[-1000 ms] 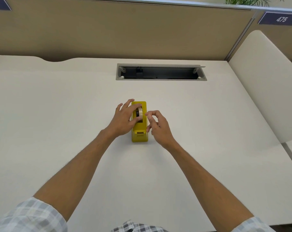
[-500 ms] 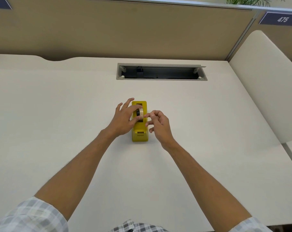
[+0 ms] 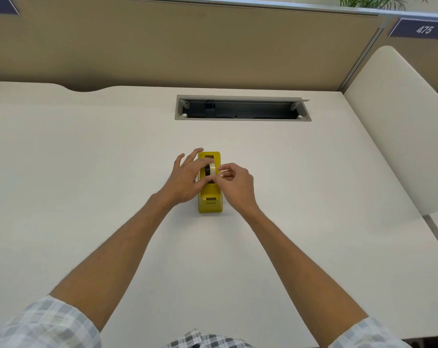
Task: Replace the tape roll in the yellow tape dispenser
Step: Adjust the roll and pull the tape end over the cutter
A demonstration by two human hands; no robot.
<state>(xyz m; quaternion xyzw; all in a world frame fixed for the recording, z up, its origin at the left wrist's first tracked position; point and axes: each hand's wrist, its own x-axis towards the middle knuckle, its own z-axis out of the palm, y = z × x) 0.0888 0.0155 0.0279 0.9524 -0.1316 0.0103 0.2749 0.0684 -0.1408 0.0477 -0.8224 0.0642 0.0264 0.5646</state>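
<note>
Tape roll [image 3: 211, 169] sits in the cradle of the yellow dispenser [image 3: 210, 197], mid-table [image 3: 87, 172]. My left hand [image 3: 185, 180] still steadies the roll, thumb and forefinger curled on it. My right hand [image 3: 234, 183] has closed in from beside the dispenser; its fingertips now pinch at the roll's edge. Likely hunting the free tape end.

Left hand [image 3: 185, 180] fingers spread; right hand [image 3: 234, 184] curled in a pinching grip.
</note>
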